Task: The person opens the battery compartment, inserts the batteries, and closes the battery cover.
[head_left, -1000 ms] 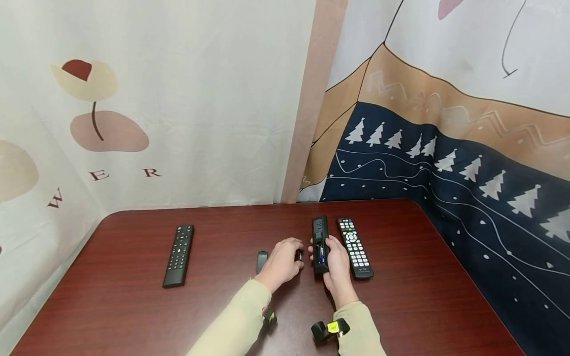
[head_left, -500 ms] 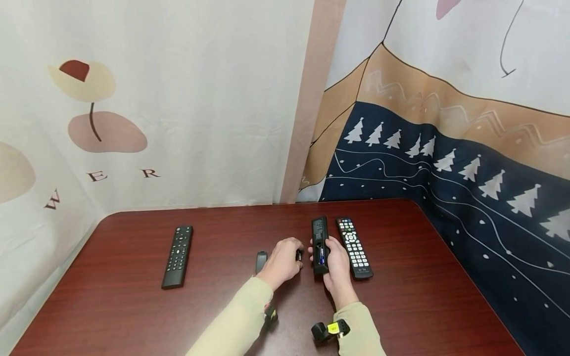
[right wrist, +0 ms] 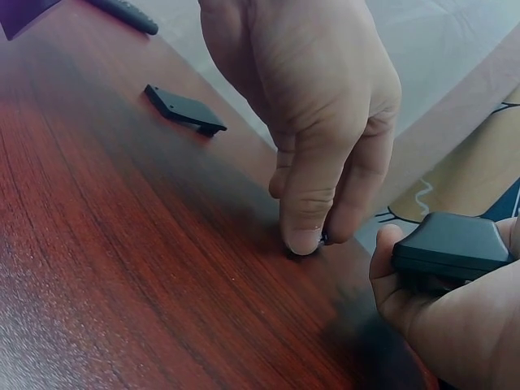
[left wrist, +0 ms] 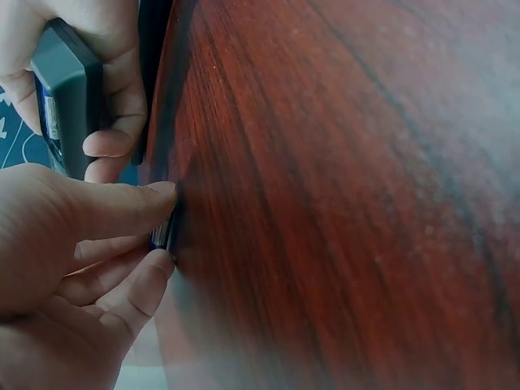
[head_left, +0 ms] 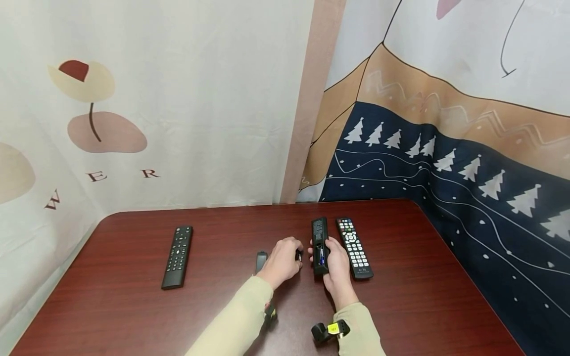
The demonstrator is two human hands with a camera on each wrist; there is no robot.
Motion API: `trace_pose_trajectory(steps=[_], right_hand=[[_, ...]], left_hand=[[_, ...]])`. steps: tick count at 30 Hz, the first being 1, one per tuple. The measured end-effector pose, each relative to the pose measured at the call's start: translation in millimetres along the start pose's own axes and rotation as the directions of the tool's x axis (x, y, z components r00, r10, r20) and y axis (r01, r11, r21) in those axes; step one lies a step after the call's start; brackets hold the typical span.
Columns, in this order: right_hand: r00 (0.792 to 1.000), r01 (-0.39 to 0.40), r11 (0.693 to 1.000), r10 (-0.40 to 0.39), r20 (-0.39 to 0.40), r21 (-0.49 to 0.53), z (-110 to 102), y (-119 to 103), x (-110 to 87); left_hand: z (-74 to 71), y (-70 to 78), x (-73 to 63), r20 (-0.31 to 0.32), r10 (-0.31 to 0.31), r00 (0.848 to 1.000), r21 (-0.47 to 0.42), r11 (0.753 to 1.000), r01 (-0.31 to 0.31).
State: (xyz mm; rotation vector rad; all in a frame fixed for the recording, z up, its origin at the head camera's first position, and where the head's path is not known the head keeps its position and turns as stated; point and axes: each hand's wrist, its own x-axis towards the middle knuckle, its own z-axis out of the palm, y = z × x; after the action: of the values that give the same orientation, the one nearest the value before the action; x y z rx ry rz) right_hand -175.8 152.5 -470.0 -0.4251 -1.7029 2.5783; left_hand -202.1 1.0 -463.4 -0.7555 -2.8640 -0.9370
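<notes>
My left hand (head_left: 281, 261) is low over the table, pinching a small dark battery (left wrist: 162, 233) between thumb and fingertip at the tabletop. Much of that battery is hidden by the fingers. In my right hand (head_left: 337, 262) I grip a black remote control (head_left: 319, 232) with its back facing up. Its battery compartment is uncovered, and a blue battery (head_left: 321, 255) shows inside. Just left of my left hand lies the loose battery cover (right wrist: 187, 110), partly hidden in the head view.
A second black remote (head_left: 177, 257) lies on the left of the brown table (head_left: 120, 296). Close to my right hand's outer side is another remote with white buttons (head_left: 355, 247). Printed curtains (head_left: 213, 123) hang behind the table.
</notes>
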Motion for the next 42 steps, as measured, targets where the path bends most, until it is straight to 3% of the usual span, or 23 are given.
trace_pose_trajectory(steps=[5, 18, 29, 35, 42], right_hand=[[1.0, -0.004, 1.0, 0.004, 0.001, 0.002, -0.3, -0.2, -0.1], [1.0, -0.019, 1.0, 0.019, -0.001, -0.014, 1.0, 1.7, -2.2], [1.0, -0.03, 1.0, 0.03, -0.004, -0.005, 4.2, 2.8, -1.0], [0.997, -0.063, 0.998, 0.061, -0.053, -0.03, 7.4, 3.9, -3.6], [0.998, -0.047, 0.999, 0.046, -0.047, -0.019, 9.3, 5.4, -4.8]], left_hand=[[-4.4, 2.5, -1.6, 0.009, -0.051, 0.999, -0.044, 0.998, 0.051], [-14.8, 10.8, -3.8, -0.073, -0.076, 0.994, -0.113, 0.991, 0.067], [-20.1, 15.2, -4.6, -0.13, -0.045, 0.991, -0.133, 0.991, 0.028], [-21.4, 19.9, -3.7, -0.104, -0.047, 0.993, -0.155, 0.987, 0.03], [-20.0, 23.0, -4.9, -0.093, -0.028, 0.995, -0.177, 0.984, 0.011]])
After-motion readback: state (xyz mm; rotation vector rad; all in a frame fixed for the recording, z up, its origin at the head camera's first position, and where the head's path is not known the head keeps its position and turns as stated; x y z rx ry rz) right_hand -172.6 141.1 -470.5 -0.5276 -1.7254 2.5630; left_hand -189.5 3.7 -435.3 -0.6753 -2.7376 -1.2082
